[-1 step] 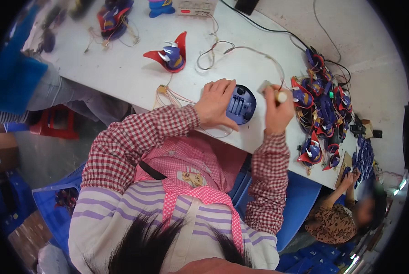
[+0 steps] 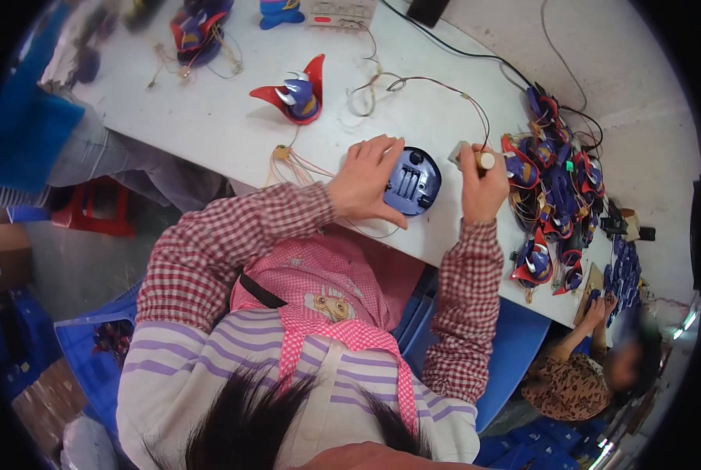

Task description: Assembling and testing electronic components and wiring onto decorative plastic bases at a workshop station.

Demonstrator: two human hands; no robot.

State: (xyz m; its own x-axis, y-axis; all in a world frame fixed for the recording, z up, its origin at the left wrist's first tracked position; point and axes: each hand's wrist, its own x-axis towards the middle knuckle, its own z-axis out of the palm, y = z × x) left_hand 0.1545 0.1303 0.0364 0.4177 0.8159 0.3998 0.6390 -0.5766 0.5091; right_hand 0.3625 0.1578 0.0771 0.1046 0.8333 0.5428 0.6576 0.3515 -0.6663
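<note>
My left hand [image 2: 366,178] lies along the left side of a round purple toy base [image 2: 413,184], fingers at its far edge and thumb at its near edge. The base rests on the white table with its open battery compartment facing up. To its right, my right hand [image 2: 482,188] is closed around a short cylinder with a cream round end [image 2: 485,160]. A thin wire [image 2: 484,117] runs into that hand. At its fingertips a small grey piece [image 2: 455,150] shows, partly hidden. Wires lead from a small yellowish connector [image 2: 280,153] toward my left hand.
A red-and-purple horned toy figure [image 2: 299,98] stands beyond my left hand. Several similar figures [image 2: 558,168] are heaped at the right. A white box with a red switch [image 2: 343,14] sits at the back. Another person [image 2: 574,384] works at far right.
My right hand has shifted slightly right with the wired cylinder, and the wire has swung with it. My left hand and the purple base have barely moved.
</note>
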